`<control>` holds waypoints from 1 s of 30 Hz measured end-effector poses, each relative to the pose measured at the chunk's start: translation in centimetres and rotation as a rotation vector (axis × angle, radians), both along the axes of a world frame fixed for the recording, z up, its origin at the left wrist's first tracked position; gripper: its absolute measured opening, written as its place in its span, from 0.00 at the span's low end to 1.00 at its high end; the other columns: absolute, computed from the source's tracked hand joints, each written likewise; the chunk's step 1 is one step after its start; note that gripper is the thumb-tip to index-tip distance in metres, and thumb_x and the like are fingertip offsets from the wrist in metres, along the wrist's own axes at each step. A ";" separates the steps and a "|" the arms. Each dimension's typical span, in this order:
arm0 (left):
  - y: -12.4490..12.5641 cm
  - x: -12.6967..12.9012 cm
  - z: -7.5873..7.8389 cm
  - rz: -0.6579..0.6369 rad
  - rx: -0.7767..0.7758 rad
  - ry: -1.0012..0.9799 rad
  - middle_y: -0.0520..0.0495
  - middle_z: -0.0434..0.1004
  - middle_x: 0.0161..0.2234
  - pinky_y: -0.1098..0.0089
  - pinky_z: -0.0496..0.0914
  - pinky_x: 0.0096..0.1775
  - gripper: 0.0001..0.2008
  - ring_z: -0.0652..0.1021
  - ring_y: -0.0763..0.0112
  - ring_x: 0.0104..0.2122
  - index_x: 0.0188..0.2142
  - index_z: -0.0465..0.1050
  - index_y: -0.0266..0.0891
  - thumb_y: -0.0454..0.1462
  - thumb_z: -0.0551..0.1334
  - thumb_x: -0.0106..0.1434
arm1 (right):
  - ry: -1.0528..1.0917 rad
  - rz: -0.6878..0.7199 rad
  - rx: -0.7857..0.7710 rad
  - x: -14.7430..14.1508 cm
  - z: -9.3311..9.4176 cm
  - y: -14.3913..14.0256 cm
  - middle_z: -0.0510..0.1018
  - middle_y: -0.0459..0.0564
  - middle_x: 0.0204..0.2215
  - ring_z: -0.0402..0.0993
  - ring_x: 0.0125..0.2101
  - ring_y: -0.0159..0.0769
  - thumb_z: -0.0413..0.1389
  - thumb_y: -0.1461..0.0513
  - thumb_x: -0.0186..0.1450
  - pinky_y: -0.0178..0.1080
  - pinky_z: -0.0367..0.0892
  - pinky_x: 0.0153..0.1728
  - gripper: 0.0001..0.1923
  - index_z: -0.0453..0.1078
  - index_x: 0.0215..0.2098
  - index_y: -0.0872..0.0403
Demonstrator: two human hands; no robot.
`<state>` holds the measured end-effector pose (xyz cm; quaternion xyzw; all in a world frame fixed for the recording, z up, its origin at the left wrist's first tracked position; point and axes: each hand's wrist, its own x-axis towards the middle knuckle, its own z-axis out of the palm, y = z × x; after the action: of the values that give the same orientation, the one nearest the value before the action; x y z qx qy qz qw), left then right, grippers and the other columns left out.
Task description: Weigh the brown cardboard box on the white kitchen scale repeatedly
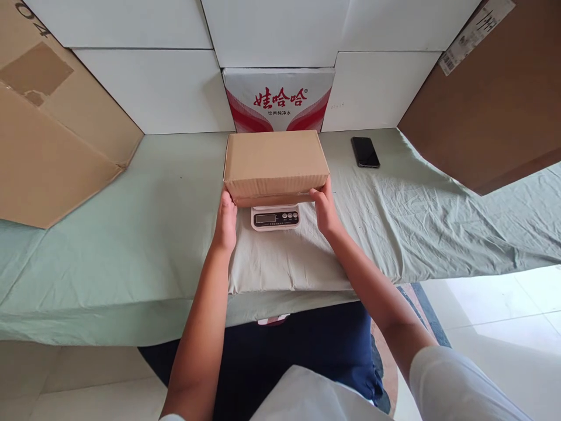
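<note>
A closed brown cardboard box is held level between my two hands. My left hand presses its left end near the lower front corner. At the lower right corner, my right hand grips it, thumb against the front face. Under the box's front edge shows a small white digital kitchen scale with a dark display and several round buttons. The rest of the scale is hidden beneath the box, and I cannot tell whether the box touches it.
The table has a pale green cloth, wrinkled on the right. A black phone lies at the back right. White boxes and a red-and-white printed carton form the back wall. Large brown cartons flank the left and right.
</note>
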<state>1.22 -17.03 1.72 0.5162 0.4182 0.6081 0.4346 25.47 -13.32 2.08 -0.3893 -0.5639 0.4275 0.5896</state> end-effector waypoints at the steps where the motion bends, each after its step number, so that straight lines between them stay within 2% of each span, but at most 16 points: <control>1: 0.0 0.0 0.0 0.003 0.003 0.004 0.50 0.65 0.73 0.55 0.55 0.74 0.38 0.62 0.58 0.75 0.66 0.69 0.61 0.70 0.49 0.64 | -0.003 -0.002 -0.002 0.0 0.0 0.0 0.69 0.45 0.67 0.61 0.69 0.51 0.53 0.51 0.63 0.59 0.58 0.74 0.36 0.56 0.69 0.37; 7: 0.2 0.1 0.0 -0.001 0.016 0.002 0.49 0.64 0.73 0.56 0.56 0.74 0.38 0.62 0.56 0.75 0.66 0.68 0.59 0.69 0.50 0.65 | 0.026 0.006 -0.021 0.0 0.1 0.0 0.68 0.45 0.68 0.61 0.69 0.51 0.53 0.53 0.62 0.59 0.58 0.74 0.36 0.57 0.68 0.38; 15: 0.1 -0.2 -0.5 -0.012 0.017 -0.001 0.49 0.58 0.76 0.55 0.51 0.76 0.40 0.57 0.57 0.77 0.70 0.64 0.57 0.69 0.50 0.66 | -0.018 0.005 0.008 0.0 -0.2 -0.1 0.68 0.46 0.66 0.62 0.67 0.49 0.52 0.50 0.64 0.58 0.60 0.73 0.34 0.56 0.68 0.38; 23: 0.1 -0.2 -0.7 0.008 0.010 0.000 0.49 0.58 0.76 0.54 0.50 0.76 0.40 0.56 0.57 0.77 0.70 0.63 0.57 0.69 0.51 0.66 | 0.034 0.005 -0.003 0.0 -0.1 0.0 0.70 0.45 0.67 0.60 0.69 0.49 0.54 0.52 0.62 0.59 0.56 0.75 0.35 0.57 0.68 0.39; 30: 0.4 -0.4 -0.7 0.001 0.010 -0.014 0.47 0.59 0.76 0.54 0.51 0.76 0.41 0.56 0.56 0.77 0.69 0.64 0.55 0.69 0.52 0.65 | -0.011 0.002 0.017 0.1 -0.5 0.3 0.68 0.45 0.67 0.61 0.68 0.49 0.53 0.50 0.64 0.58 0.59 0.73 0.34 0.57 0.68 0.38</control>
<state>0.82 -16.62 0.98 0.5138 0.4122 0.6141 0.4347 25.56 -13.06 1.60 -0.3857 -0.5711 0.4213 0.5895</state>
